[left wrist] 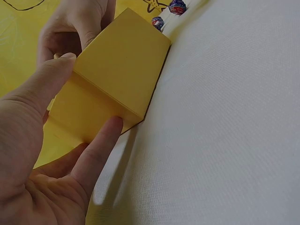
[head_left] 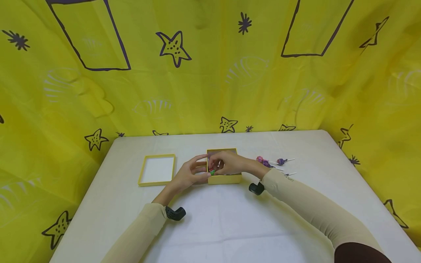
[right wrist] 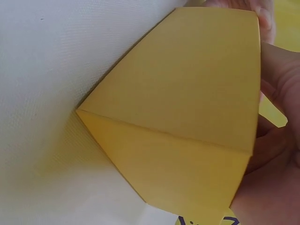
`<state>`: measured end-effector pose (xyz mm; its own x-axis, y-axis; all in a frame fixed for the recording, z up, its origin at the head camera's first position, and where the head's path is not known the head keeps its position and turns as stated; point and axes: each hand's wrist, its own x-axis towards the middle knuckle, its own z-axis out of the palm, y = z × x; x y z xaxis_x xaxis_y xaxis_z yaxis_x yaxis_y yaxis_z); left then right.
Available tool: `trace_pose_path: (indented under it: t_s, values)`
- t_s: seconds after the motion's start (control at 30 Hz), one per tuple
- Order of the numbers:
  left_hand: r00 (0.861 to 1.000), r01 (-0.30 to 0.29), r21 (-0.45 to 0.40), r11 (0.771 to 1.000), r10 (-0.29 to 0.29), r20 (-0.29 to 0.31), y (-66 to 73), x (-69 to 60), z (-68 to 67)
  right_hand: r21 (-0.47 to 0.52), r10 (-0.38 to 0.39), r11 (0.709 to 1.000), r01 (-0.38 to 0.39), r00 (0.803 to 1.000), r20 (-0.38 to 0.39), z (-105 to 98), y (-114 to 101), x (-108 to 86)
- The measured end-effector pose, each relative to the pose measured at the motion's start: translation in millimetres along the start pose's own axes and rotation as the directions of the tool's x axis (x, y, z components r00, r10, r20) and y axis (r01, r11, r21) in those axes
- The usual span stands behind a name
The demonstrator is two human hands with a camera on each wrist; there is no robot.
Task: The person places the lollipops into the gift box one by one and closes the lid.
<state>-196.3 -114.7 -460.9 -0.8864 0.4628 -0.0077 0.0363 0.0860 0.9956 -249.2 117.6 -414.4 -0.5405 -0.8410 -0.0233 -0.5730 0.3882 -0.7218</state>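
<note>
An open yellow box stands on the white table. At its left side, my left hand holds it, thumb at the top rim and fingers against the outer wall. My right hand reaches inside the box from the right, fingers bent downward. By its fingertips, at the left inside edge, shows a lollipop head in a green and red wrapper. The right fingertips are partly hidden, and the box wall blocks the inside in the right wrist view.
A yellow-rimmed lid with a white inside lies left of the box. To the right lie several wrapped lollipops, among them a pink one and a purple one. A yellow patterned curtain surrounds the table's back and sides.
</note>
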Motion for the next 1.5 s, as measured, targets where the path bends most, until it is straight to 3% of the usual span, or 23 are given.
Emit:
trace_pose_path:
  t_s: [0.37, 0.67, 1.1, 1.5]
  values:
    - [1.0, -0.015, -0.016, 1.0, 0.015, 0.009, 0.2, 0.4, 0.4, 0.008, 0.041, 0.999, -0.042, 0.999, 0.029, -8.6, -11.3, -6.7]
    - [1.0, -0.008, -0.008, 1.0, 0.008, 0.006, -1.2, -0.2, 0.0, -0.025, 0.052, 0.998, -0.052, 0.999, 0.009, -16.4, -13.2, -13.1]
    - [1.0, 0.023, 0.015, 1.0, -0.023, -0.011, 0.1, 0.3, 1.0, -0.088, 0.04, 0.995, -0.051, 0.992, -0.121, -32.5, -14.9, -35.0]
    - [1.0, 0.02, 0.021, 1.0, -0.02, -0.011, -1.9, 0.8, 0.1, -0.132, 0.012, 0.99, -0.042, 0.974, -0.225, -48.6, -23.0, -70.5]
